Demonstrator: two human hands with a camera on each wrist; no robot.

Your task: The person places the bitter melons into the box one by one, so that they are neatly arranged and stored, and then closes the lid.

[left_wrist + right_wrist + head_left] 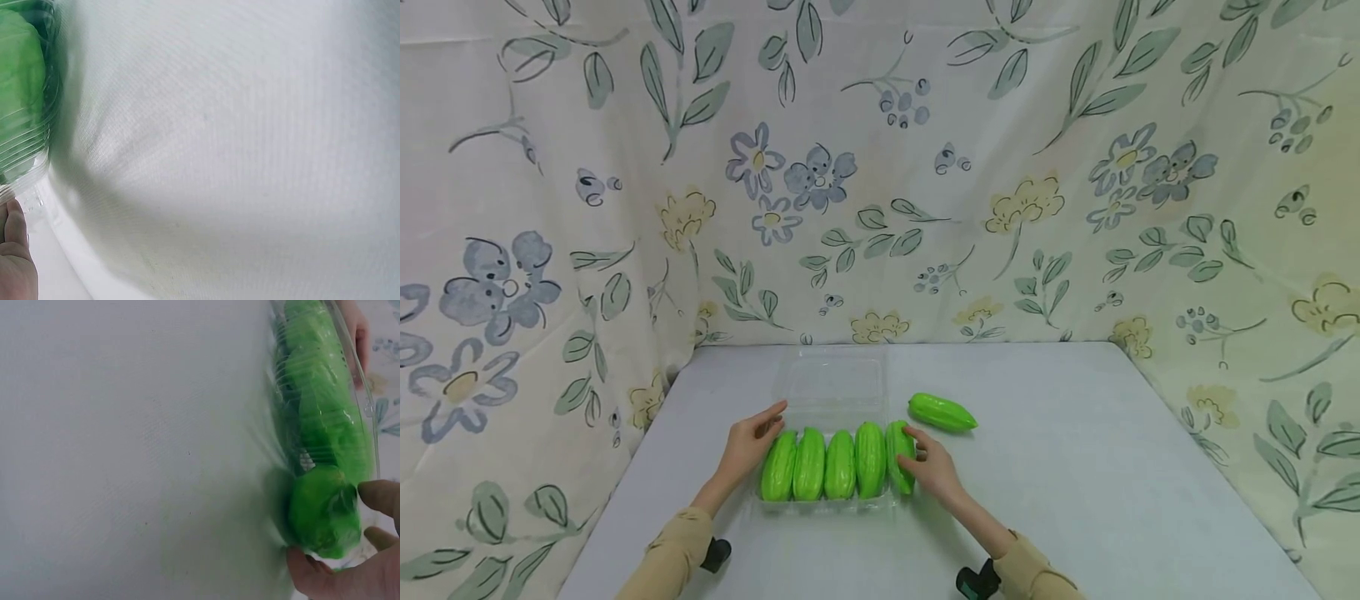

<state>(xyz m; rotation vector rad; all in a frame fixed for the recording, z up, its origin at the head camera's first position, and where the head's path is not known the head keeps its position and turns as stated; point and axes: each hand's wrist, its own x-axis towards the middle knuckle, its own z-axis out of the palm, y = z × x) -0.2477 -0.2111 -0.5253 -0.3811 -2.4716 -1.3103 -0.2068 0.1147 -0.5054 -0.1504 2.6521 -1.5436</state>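
Hands come first, low on the white table, one at each end of a clear plastic tray. Right hand curls its fingers and thumb round the rightmost green gourd, which sits at the tray's right edge, tilted a little against its neighbours; the right wrist view shows the thumb under that gourd's end and the fingertips over it. Left hand lies with straight, relaxed fingers against the tray's left rim, just beside the leftmost of the four gourds in a row; whether it presses the plastic or merely touches it is hard to tell, since the left wrist view is blurred and shows only a fingertip beside ribbed plastic. Between the two hands those four gourds lie side by side, touching. Just beyond the right hand, a loose green gourd lies on the table, outside the tray. Farther off, behind everything, hangs a floral cloth backdrop.
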